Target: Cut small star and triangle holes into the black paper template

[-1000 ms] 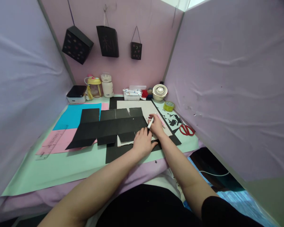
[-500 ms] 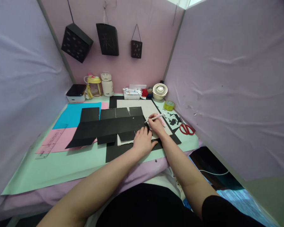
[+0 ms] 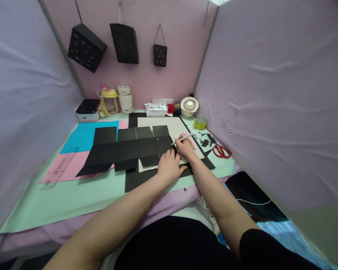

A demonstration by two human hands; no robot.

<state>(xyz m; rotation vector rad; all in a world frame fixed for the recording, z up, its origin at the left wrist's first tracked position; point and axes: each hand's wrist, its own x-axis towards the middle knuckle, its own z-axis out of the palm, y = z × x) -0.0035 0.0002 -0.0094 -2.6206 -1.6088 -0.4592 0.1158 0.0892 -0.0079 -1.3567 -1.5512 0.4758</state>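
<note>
Right hand [image 3: 186,147] pinching white pen [image 3: 187,137], tip at the right end of black flapped card [image 3: 129,149]. Left hand [image 3: 169,165] palm down, fingers slightly spread, resting at card's near right corner. Card lies across bench [image 3: 98,200], partly over off-white board [image 3: 174,128] and pink sheet [image 3: 82,159]. Red-handled scissors [image 3: 221,152], yellow-green tape roll [image 3: 200,123] on right; marker box [image 3: 156,111] at back.

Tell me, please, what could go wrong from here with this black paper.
The left hand rests only near the right end of the black flapped paper, so the paper might pivot. The right hand holds a white pen-like tool with its tip close to the left hand; a slip could touch it.
</note>
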